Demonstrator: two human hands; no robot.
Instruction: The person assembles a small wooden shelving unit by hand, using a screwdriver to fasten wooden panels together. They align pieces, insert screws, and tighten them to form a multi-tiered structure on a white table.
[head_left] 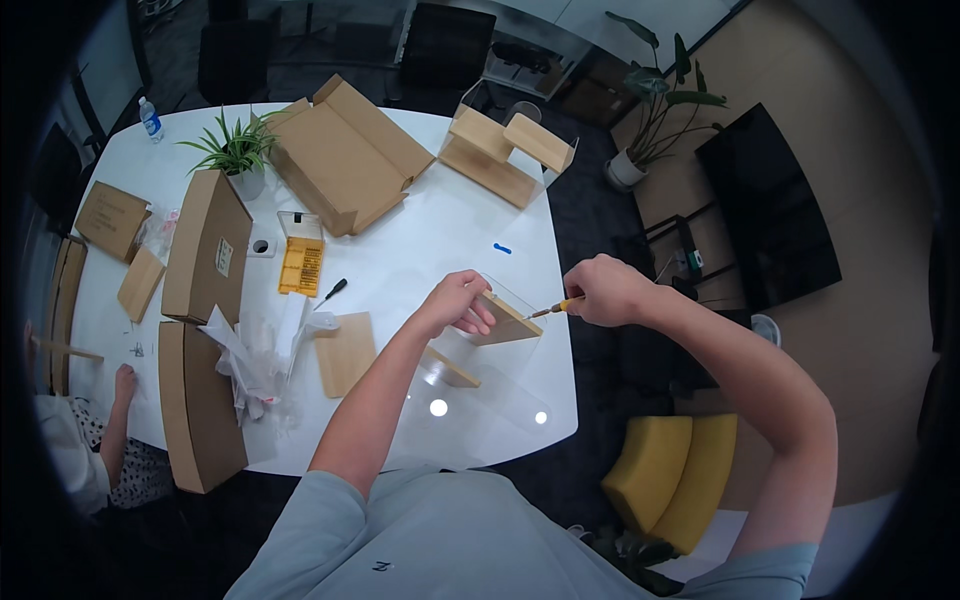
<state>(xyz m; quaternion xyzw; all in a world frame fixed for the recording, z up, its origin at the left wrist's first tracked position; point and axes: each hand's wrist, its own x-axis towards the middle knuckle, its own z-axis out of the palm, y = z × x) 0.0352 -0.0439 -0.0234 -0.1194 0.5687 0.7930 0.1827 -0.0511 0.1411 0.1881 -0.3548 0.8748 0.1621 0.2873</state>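
Observation:
My left hand (462, 303) is closed on the upper edge of a small light wooden board (508, 322), which stands tilted against a clear acrylic panel. In my right hand (610, 290) is a screwdriver (551, 308) with a yellowish handle. Its tip points left and meets the board's right side; any screw there is too small to make out. Just below, a second wooden board (452, 368) stands by the clear panel (480, 415) lying at the table's near edge. Another flat wooden board (345, 354) lies left of my left forearm.
An open yellow bit case (301, 265), a black-handled screwdriver (336, 290) and a blue tool (502, 248) lie on the white table. Cardboard boxes (206, 245) and plastic wrapping (245, 365) stand left. A wood-and-acrylic shelf (490, 170) is far right. Another person's hand (124, 385) is at the left.

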